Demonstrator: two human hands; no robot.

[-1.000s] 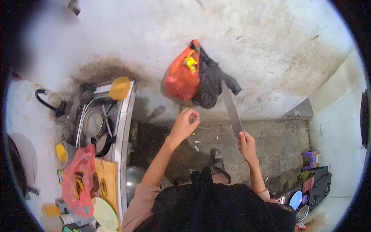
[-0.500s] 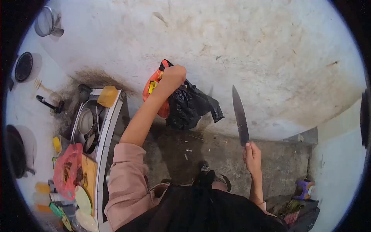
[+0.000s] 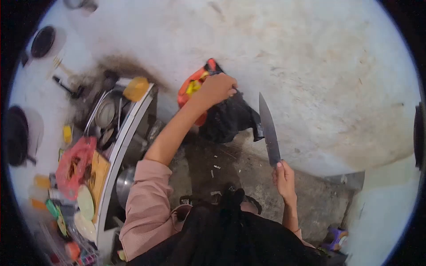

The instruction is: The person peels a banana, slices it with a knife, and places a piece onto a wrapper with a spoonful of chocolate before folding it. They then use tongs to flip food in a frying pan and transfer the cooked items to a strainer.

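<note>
My right hand [image 3: 284, 178] is wrapped round the handle of a large kitchen knife [image 3: 268, 128], its broad dark blade pointing up. Over at the wall, my left hand [image 3: 217, 91] is closed on the upper part of a black plastic bag [image 3: 228, 117]. The bag hangs down with loose folds, and its lower right corner comes close to the blade in view. Behind my left wrist shows an orange-red bag [image 3: 183, 95] with yellow packets [image 3: 193, 88] in it. What my left fingers pinch exactly is partly hidden.
On the left runs a tiled counter [image 3: 128, 119] with a sink holding dishes, a red plastic bag [image 3: 75, 166], a cutting board [image 3: 100, 170] and plates. Pans [image 3: 17, 135] hang on the left wall. A purple item [image 3: 338, 237] lies at lower right.
The view has tilted and shifted, so the counter and wall appear moved. My left hand and the black bag sit farther right in view; the knife sits slightly left, nearer the bag.
</note>
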